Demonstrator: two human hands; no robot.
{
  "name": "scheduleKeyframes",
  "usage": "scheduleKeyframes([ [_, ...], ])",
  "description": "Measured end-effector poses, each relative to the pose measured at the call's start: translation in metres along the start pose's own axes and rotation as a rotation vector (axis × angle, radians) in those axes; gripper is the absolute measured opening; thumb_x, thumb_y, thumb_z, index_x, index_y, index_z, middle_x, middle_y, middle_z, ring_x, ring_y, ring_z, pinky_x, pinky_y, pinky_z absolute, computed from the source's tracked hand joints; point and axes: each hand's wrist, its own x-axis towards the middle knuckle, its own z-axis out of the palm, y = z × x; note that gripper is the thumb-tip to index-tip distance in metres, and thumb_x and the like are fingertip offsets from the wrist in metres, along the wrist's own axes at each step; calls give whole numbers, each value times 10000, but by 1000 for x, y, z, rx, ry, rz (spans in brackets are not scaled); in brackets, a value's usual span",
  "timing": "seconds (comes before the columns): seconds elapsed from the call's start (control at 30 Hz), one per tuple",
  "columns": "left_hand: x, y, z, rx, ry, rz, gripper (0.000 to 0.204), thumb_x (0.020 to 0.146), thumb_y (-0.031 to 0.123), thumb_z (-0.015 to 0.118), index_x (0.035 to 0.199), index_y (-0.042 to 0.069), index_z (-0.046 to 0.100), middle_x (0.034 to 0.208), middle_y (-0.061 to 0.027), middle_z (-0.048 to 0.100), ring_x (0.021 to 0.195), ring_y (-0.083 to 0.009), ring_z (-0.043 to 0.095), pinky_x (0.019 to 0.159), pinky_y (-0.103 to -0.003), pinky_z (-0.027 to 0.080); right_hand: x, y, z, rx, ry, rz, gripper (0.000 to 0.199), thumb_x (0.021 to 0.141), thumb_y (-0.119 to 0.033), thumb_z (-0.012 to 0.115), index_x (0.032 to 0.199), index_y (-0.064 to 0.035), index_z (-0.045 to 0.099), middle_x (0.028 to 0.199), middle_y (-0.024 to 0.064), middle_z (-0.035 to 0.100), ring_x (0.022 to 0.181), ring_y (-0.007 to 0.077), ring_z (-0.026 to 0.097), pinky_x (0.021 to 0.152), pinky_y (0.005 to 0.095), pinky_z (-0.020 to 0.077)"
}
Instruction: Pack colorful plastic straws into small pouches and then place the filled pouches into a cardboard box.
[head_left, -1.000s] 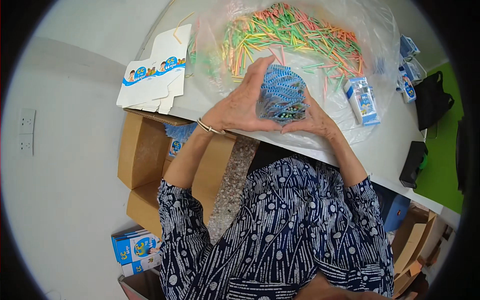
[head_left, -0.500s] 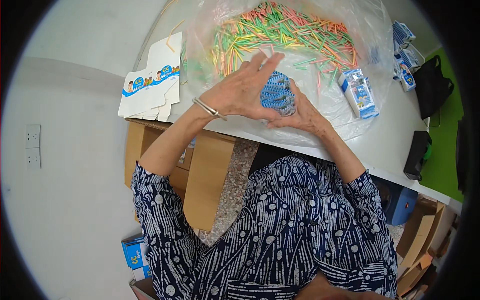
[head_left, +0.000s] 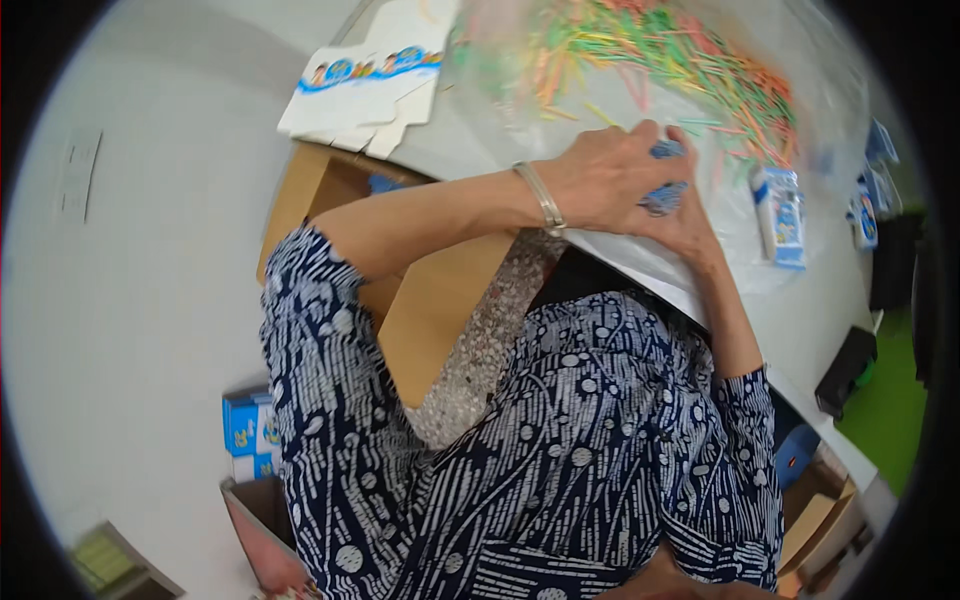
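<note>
Above the table's front edge, my left hand [head_left: 608, 182] and my right hand [head_left: 692, 228] are closed together round a bundle of small blue-and-white striped packets [head_left: 662, 200]. My left hand, a silver bangle at its wrist, wraps over the top, with its fingers covering much of the bundle. From the right side my right hand grips it. Only patches of the packets show between the fingers. Just beyond lie many short pink, green and yellow sticks [head_left: 700, 60] on a clear plastic bag [head_left: 625, 95]. To the right of my hands stands a blue-and-white pack [head_left: 781, 215].
Flat white printed cartons [head_left: 365, 75] are stacked at the table's left. Below them is an open brown cardboard box [head_left: 425, 310]. On the right are more small packs [head_left: 864, 215], a black object [head_left: 846, 370] and a green surface [head_left: 885, 385]. Blue-and-white boxes [head_left: 247, 430] sit low left.
The whole view has swung, so the table things appear farther right. My left hand has closed further over the packet bundle, hiding more of it. My right hand still grips it.
</note>
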Motion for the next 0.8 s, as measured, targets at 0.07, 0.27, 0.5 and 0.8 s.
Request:
scheduleKeyframes([
  [0.07,-8,-7,-1,-26,34,-14,527,719,368,681,1176,152,533,926,-200,505,768,-380,598,686,-448,504,0,-10,3,5,-10,8,1247,531,-305,898,1423,-26,72,1358,220,369,1251,323,422,1036,420,362],
  [0.27,-69,-21,-78,-98,424,-75,474,705,238,746,1130,111,581,979,-148,598,830,-275,619,771,-330,501,-1,-17,7,-30,-33,-151,1246,529,-345,889,1455,-88,95,1411,205,350,1292,311,363,1091,434,246],
  [0.5,-259,-42,-113,-44,528,-668,565,642,247,802,1136,93,576,986,-136,610,907,-290,610,755,-358,491,-8,-14,-3,-178,-76,-139,1129,591,-327,858,1465,-153,164,1390,203,386,1226,319,431,1073,440,263],
  [0.8,-404,-108,22,11,377,-1188,581,633,185,766,1164,94,549,979,-148,565,905,-338,588,798,-387,486,-7,-28,-2,-274,-93,-117,1056,638,-329,835,1459,-145,198,1409,212,362,1241,312,406,1083,436,241],
])
